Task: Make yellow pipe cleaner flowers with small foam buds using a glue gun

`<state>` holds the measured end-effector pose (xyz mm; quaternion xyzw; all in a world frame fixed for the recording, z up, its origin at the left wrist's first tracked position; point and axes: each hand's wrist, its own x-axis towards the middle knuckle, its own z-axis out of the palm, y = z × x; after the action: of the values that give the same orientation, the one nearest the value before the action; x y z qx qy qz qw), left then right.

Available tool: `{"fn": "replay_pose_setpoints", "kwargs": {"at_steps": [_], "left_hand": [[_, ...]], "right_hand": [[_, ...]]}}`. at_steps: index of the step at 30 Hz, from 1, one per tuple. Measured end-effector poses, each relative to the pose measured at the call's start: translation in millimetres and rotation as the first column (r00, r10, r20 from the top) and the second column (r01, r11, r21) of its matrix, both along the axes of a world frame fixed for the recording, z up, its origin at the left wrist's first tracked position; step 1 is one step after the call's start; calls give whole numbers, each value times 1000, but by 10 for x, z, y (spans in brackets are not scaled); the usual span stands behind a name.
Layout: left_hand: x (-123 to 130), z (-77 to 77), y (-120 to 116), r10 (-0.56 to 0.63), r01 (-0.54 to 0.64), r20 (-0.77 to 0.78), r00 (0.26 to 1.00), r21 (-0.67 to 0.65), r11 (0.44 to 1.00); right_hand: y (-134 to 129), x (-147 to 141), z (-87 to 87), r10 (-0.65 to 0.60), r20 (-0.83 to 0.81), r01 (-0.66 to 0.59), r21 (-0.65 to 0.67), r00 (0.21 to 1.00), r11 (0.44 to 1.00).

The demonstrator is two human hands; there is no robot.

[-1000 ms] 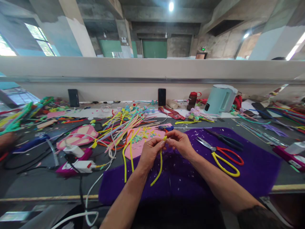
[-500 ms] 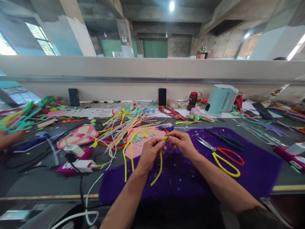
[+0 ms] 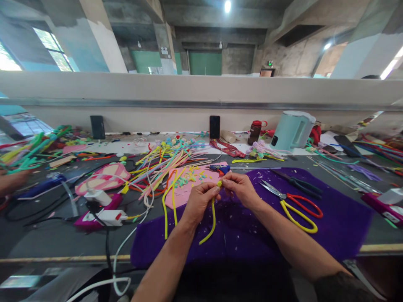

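Over the purple cloth (image 3: 248, 239), my left hand (image 3: 201, 197) pinches a yellow pipe cleaner (image 3: 213, 220) near its top end. Its long tail hangs down in a curve below the fingers. My right hand (image 3: 239, 187) is closed with its fingertips at the same top end, where a small yellow bend or knot shows between both hands. The exact shape there is partly hidden by the fingers. Beyond the hands lies a pink sheet (image 3: 171, 201) with short yellow and teal snippets on it. More yellow pipe cleaners (image 3: 166, 218) rest by my left forearm.
Scissors (image 3: 284, 196) with red and yellow handles and dark pliers (image 3: 302, 186) lie right of my hands. A blue glue gun (image 3: 223, 168) is just beyond them. Power strips (image 3: 90, 221) and cables sit left. A kettle (image 3: 291, 132) stands behind. Another person's hand (image 3: 12, 183) shows far left.
My hands stay almost in place, still at the top of the yellow pipe cleaner, with only slight finger movement. The other person's hand at the far left has shifted slightly.
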<state>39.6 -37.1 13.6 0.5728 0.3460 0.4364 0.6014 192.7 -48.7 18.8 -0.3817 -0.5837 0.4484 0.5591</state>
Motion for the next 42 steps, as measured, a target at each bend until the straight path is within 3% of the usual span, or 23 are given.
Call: {"fn": "replay_pose_setpoints", "kwargs": {"at_steps": [11,16,25,42], "left_hand": [[1,-27,18,25,-26,-34,999,-26,999],[0,-39,34,52,-49,35,998,-78,996],[-23,4,65,-89,145,214,973,-262,954],[-3,-49,67,-105,157,216,971,-242,958]], "right_hand": [[6,-21,-38,13,33,-12,-34,999,999],[9,-50,-52,2,-22,-3,-50,1000,999],[-24,-62,-23,0,-55,-3,-52,998,999],[6,-77,-85,-43,-40,42,-23,998,999]]}}
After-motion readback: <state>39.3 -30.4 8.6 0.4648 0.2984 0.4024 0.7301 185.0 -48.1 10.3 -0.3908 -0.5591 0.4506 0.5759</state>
